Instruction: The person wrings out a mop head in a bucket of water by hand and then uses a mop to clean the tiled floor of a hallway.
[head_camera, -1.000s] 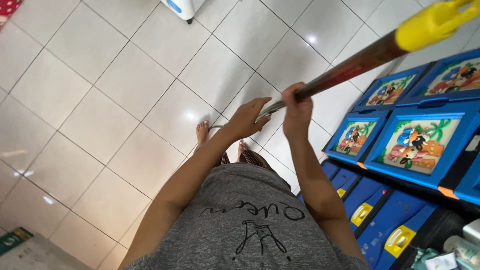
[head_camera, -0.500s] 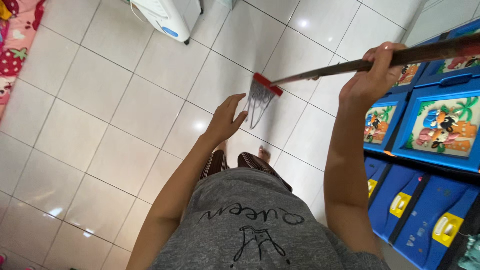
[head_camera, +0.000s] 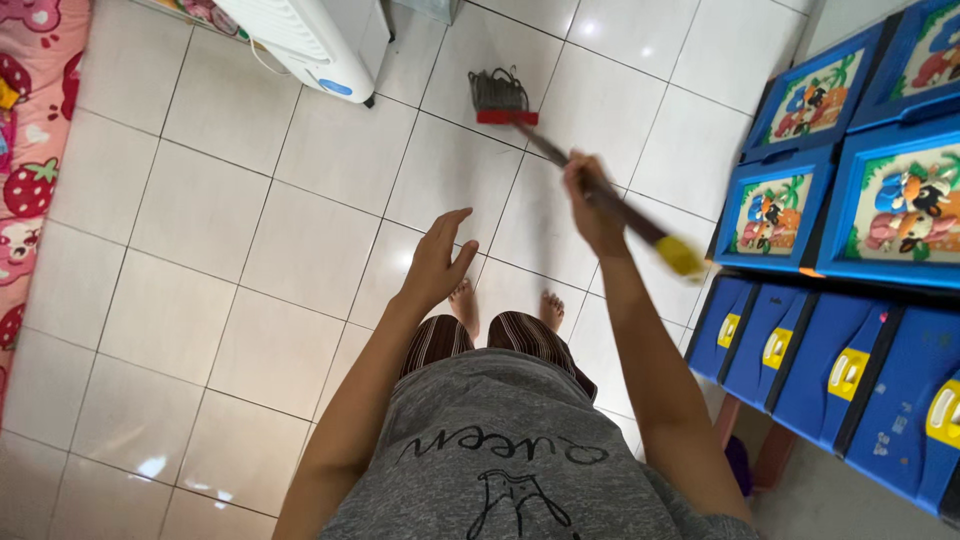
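My right hand (head_camera: 592, 203) grips the dark red handle of a broom (head_camera: 560, 150) partway along its length. The handle's yellow end cap (head_camera: 681, 257) points back toward me at the right. The broom's head (head_camera: 501, 98), dark bristles on a red bar, rests on the white floor tiles ahead of my bare feet. My left hand (head_camera: 438, 262) hovers free over the floor with fingers spread, holding nothing, a short way left of the handle.
Blue plastic drawer units (head_camera: 850, 210) with cartoon pictures line the right side. A white appliance (head_camera: 305, 40) with a cable stands at the top left of the tiles. A pink patterned mat (head_camera: 30, 150) lies along the left edge.
My left hand came off the handle and now hangs open. The right hand swung the broom down until its head reached the floor in front of me.
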